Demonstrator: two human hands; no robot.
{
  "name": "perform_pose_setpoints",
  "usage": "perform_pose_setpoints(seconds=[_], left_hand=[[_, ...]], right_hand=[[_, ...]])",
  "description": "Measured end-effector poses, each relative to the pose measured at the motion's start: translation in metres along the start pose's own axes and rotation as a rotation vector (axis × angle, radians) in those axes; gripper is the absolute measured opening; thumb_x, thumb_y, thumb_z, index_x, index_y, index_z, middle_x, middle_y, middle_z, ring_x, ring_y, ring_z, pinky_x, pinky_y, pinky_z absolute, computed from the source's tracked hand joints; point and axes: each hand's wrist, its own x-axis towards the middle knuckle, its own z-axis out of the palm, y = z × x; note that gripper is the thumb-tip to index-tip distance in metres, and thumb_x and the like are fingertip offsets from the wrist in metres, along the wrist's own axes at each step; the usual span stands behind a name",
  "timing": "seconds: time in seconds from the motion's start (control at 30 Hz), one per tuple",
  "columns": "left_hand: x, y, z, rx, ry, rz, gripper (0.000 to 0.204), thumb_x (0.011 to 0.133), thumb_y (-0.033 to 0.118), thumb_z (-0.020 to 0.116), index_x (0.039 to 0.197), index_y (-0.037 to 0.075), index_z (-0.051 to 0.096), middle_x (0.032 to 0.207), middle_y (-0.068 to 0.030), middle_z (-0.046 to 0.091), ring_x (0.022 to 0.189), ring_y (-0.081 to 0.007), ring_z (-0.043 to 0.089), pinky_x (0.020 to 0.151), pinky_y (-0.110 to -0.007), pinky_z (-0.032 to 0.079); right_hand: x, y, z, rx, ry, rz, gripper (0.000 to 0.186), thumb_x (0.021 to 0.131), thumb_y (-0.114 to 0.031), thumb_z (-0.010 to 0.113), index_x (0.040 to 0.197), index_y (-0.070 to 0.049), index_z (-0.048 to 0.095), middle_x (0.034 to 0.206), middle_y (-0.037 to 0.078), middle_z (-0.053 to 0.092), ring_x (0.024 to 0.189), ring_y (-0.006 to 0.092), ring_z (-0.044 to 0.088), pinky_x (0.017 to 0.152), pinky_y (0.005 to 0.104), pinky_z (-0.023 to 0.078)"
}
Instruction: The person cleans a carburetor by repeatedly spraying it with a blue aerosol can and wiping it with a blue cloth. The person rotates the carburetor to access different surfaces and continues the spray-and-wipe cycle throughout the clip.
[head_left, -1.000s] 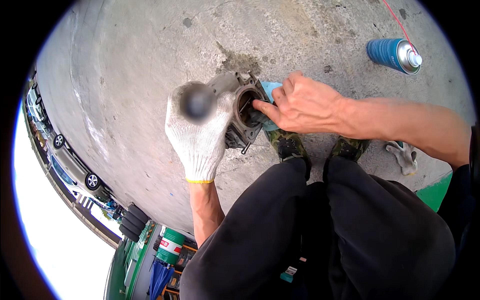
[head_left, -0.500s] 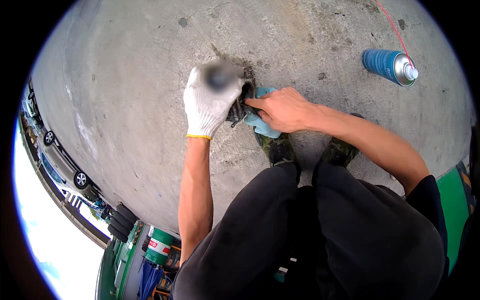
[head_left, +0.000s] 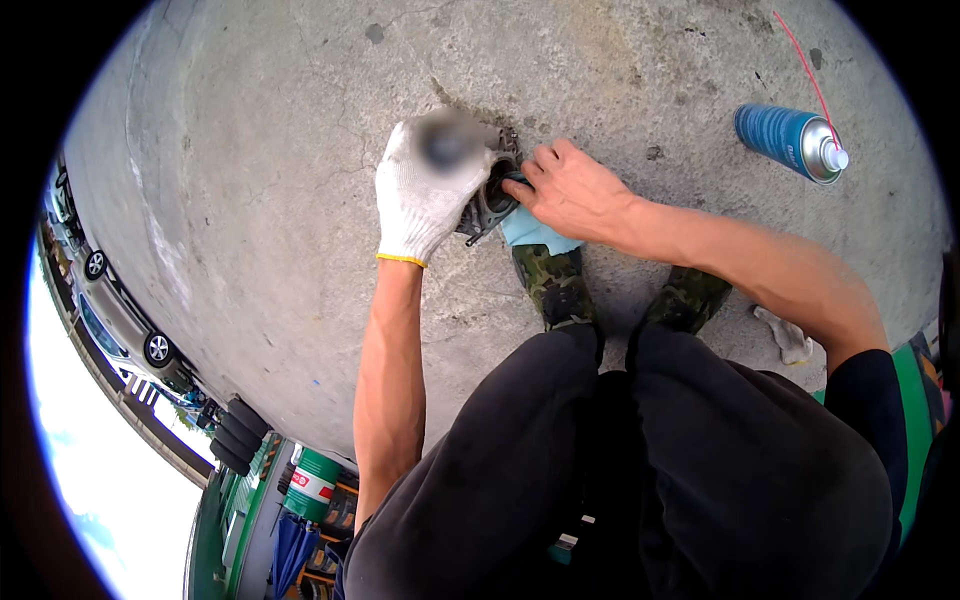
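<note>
My left hand (head_left: 425, 195), in a white knitted glove with a yellow cuff, grips a grey cast-metal part with a round bore (head_left: 482, 215); a blurred patch hides its top and some fingers. My bare right hand (head_left: 570, 195) is curled at the part's right side, thumb and finger at the bore's opening, pressing on a light blue cloth (head_left: 535, 232) that is tucked there and hangs below the hand. The part is held just beyond my camouflage boots (head_left: 550, 290).
A blue spray can (head_left: 778, 135) with a red straw lies at upper right on concrete (head_left: 260, 180). A loose glove (head_left: 785, 335) lies right of my boots. Parked cars (head_left: 125, 320), stacked tyres (head_left: 238, 435), a green drum (head_left: 312, 485) and a folded blue umbrella (head_left: 290, 550) line the left.
My hands and the part appear farther up than a second ago. My right fingers have curled and lifted a little since the pointing position, and more cloth hangs below them.
</note>
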Motion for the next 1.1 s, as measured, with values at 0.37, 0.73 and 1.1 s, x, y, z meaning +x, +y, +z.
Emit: perform_pose_setpoints(seconds=[0.37,0.73,1.1], left_hand=[[0.005,0.022,0.012,0.057,0.000,-0.114,0.054,0.069,0.038,0.087,0.108,0.003,0.072,0.099,-0.0160,0.071,0.093,-0.0337,0.073,0.083,-0.042,0.058],[0.000,0.013,0.004,0.106,0.022,-0.164,0.057,0.072,0.039,0.086,0.111,0.000,0.072,0.101,-0.0181,0.072,0.095,-0.0336,0.073,0.086,-0.042,0.059],[-0.003,0.010,0.008,0.095,0.027,-0.156,0.055,0.073,0.037,0.087,0.111,0.002,0.072,0.102,-0.0164,0.073,0.094,-0.0314,0.075,0.085,-0.041,0.059]], right_hand=[[0.006,0.017,0.021,1.079,-0.273,0.261,0.054,0.095,-0.010,0.054,0.149,-0.012,0.061,0.105,0.019,0.075,0.101,0.0368,0.073,0.088,0.0481,0.055],[0.018,-0.001,-0.022,0.164,-0.441,-0.022,0.059,0.097,-0.016,0.051,0.156,-0.012,0.053,0.088,0.011,0.075,0.088,0.0302,0.074,0.078,0.0453,0.052],[0.014,0.014,-0.019,0.507,-0.406,0.083,0.058,0.100,-0.013,0.048,0.157,-0.017,0.052,0.097,0.015,0.076,0.091,0.0322,0.072,0.090,0.0470,0.049]])
